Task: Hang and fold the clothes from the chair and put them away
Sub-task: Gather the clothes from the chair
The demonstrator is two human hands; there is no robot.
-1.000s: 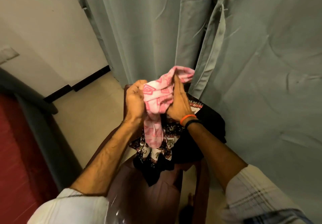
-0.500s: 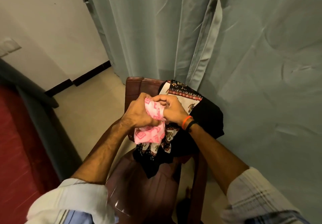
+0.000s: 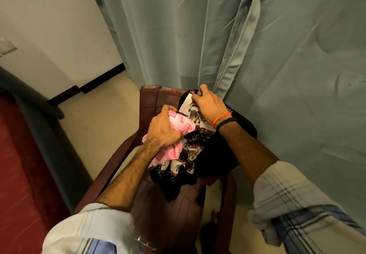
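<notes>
Over chair (image 3: pixel 156 97): left hand (image 3: pixel 164 129) fisted, right hand (image 3: pixel 208 103) pinching.

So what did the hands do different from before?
The right hand let go of the pink cloth and reached to the chair back, where it now pinches the elephant-print cloth. The left hand brought the pink cloth down and now grips it alone, bunched. The chair, the print cloth on it and the curtain stayed put.

Bunched pink cloth (image 3: pixel 179 127) above elephant-print garment (image 3: pixel 193 145) (black-bordered) draped over brown chair (image 3: pixel 156 97).
</notes>
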